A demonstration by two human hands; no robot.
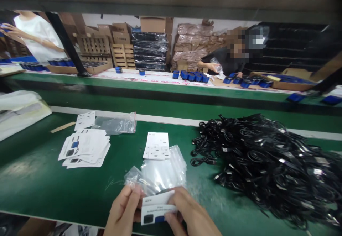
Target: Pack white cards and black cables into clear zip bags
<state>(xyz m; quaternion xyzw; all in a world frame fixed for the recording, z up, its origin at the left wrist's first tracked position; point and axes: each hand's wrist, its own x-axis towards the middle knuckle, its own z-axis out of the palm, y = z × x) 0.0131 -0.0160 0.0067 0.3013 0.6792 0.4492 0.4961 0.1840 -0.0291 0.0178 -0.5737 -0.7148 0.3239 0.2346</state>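
Observation:
My left hand [125, 207] is closed, thumb and finger pinching the edge of a clear plastic bag [135, 175]. Right beside it, my right hand [192, 213] grips a folded printed leaflet [153, 207] that shows a black and a blue device. Something dark peeks out behind the leaflet's top edge; I cannot make out what it is. Just beyond my hands lies a stack of clear plastic bags [160, 173]. Flat white leaflets [157, 141] rest at the far end of that stack.
A large heap of black cables [256, 157] covers the right side of the green table [125, 150]. To the left are a pile of leaflets [85, 148], a clear bag [116, 124] and a wooden stick [62, 127]. Two people stand behind a raised shelf bearing blue devices [193, 76].

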